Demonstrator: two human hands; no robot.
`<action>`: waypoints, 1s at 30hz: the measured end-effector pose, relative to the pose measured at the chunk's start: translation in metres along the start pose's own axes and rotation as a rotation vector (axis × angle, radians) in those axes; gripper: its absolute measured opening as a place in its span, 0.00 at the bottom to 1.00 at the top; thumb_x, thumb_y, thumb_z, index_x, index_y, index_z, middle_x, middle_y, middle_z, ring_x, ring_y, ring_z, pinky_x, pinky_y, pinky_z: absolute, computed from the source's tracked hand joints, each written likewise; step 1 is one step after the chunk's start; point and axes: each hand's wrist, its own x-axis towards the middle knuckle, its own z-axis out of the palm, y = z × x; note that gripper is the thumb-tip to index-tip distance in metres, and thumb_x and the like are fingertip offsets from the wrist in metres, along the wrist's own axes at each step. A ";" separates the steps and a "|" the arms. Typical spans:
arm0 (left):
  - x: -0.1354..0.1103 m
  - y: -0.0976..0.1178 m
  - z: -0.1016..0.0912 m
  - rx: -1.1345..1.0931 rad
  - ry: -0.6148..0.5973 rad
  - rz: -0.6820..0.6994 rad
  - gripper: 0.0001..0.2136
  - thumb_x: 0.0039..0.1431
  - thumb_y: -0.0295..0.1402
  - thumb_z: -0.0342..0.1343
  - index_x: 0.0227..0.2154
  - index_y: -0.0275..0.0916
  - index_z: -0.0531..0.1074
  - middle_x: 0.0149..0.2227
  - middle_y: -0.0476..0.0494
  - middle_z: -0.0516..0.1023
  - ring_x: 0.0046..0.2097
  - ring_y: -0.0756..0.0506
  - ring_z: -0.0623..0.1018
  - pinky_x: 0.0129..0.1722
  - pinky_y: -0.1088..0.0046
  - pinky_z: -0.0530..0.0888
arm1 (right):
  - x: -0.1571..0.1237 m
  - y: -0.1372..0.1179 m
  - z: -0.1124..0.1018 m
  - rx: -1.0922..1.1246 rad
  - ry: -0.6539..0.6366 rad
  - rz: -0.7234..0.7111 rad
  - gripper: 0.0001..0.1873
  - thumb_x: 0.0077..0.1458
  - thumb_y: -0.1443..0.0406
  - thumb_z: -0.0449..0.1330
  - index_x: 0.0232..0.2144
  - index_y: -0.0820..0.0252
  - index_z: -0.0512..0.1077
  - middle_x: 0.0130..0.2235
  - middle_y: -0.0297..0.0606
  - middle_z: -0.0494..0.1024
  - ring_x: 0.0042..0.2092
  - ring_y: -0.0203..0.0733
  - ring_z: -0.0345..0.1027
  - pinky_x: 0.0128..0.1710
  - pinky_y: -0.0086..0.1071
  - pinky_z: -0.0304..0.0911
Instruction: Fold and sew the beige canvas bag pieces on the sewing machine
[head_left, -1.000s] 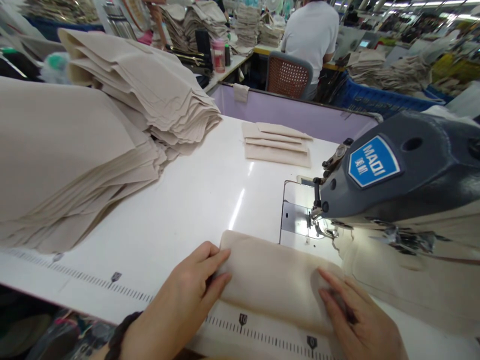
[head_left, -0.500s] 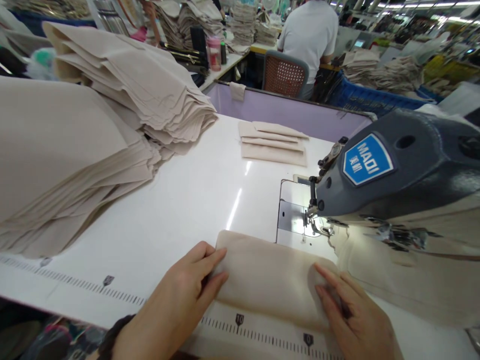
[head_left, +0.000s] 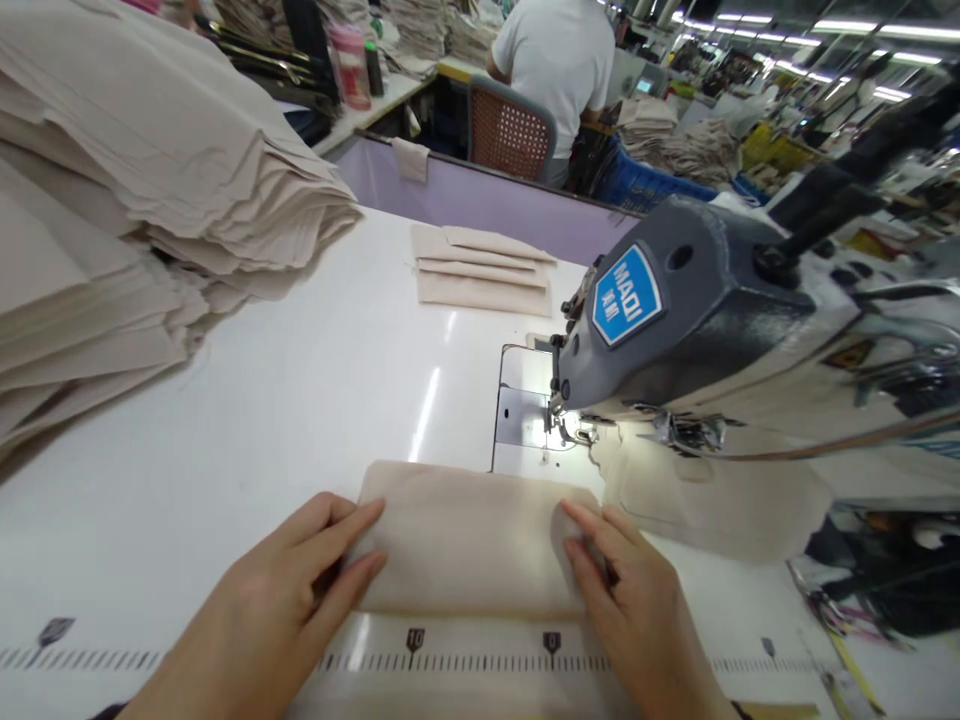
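Between my two hands lies a folded beige fabric piece [head_left: 472, 545], just above the ruler marks printed on the white sewing table [head_left: 300, 420]. My left hand [head_left: 292, 590] pinches its left end between thumb and fingers. At the opposite end, my right hand [head_left: 634, 590] grips the cloth the same way. Beyond the right hand stands a grey sewing machine [head_left: 697, 290], its lit needle area close behind the fabric's upper right corner. Another beige piece [head_left: 705, 500] rests under the machine's arm.
Large stacks of beige cloth [head_left: 187, 150] cover the table's left side. Several folded strips [head_left: 480, 270] lie at the back, near the purple partition [head_left: 465, 205]. Past it, a person in a white shirt [head_left: 559, 70] sits on a brown chair [head_left: 510, 130]. Scissors [head_left: 825, 600] lie at right.
The view has turned to the right, so the table and machine appear shifted left. Both hands still hold the folded fabric, which now lies more level along the ruler marks.
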 end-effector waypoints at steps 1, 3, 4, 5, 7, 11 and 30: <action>-0.001 -0.002 0.001 0.009 0.004 0.004 0.14 0.60 0.42 0.46 0.46 0.46 0.67 0.35 0.53 0.70 0.30 0.54 0.73 0.31 0.84 0.69 | 0.000 0.000 0.000 0.005 -0.004 0.004 0.15 0.57 0.66 0.48 0.41 0.64 0.71 0.36 0.42 0.75 0.38 0.39 0.71 0.35 0.26 0.68; -0.002 -0.004 0.001 0.020 0.017 0.016 0.15 0.60 0.42 0.46 0.47 0.47 0.66 0.36 0.53 0.70 0.30 0.54 0.73 0.30 0.84 0.68 | 0.000 0.000 0.000 0.015 -0.003 0.019 0.15 0.57 0.66 0.48 0.42 0.65 0.71 0.37 0.43 0.74 0.40 0.40 0.70 0.37 0.27 0.67; -0.002 -0.004 0.002 0.020 0.019 0.023 0.15 0.60 0.43 0.46 0.47 0.47 0.66 0.36 0.53 0.70 0.30 0.54 0.73 0.30 0.83 0.68 | 0.000 -0.001 0.000 0.025 -0.003 0.029 0.15 0.57 0.67 0.48 0.42 0.65 0.71 0.37 0.44 0.74 0.39 0.40 0.70 0.37 0.28 0.67; -0.002 -0.004 0.002 0.016 0.021 0.022 0.15 0.59 0.44 0.46 0.47 0.47 0.66 0.36 0.53 0.70 0.30 0.54 0.72 0.30 0.83 0.68 | 0.000 -0.001 0.000 0.040 -0.008 0.041 0.15 0.57 0.67 0.48 0.42 0.65 0.71 0.37 0.43 0.74 0.39 0.39 0.70 0.37 0.28 0.67; -0.002 -0.004 0.002 -0.003 0.025 0.001 0.16 0.59 0.45 0.46 0.47 0.47 0.66 0.37 0.53 0.70 0.31 0.53 0.72 0.30 0.82 0.68 | 0.001 -0.003 -0.001 0.076 -0.023 0.062 0.15 0.57 0.68 0.48 0.42 0.65 0.71 0.35 0.41 0.73 0.36 0.38 0.69 0.36 0.27 0.66; -0.004 -0.004 0.006 -0.047 0.022 -0.074 0.15 0.60 0.46 0.44 0.45 0.47 0.67 0.37 0.54 0.69 0.32 0.53 0.71 0.32 0.81 0.66 | 0.002 -0.005 -0.001 0.115 -0.028 0.078 0.15 0.56 0.68 0.48 0.43 0.65 0.70 0.35 0.42 0.72 0.38 0.39 0.69 0.37 0.28 0.66; -0.007 -0.019 0.011 0.111 -0.052 -0.007 0.18 0.61 0.46 0.41 0.48 0.44 0.64 0.38 0.50 0.70 0.36 0.51 0.73 0.35 0.79 0.70 | 0.005 -0.005 -0.002 0.184 -0.117 0.159 0.17 0.56 0.69 0.47 0.46 0.65 0.68 0.43 0.45 0.70 0.45 0.41 0.66 0.45 0.34 0.63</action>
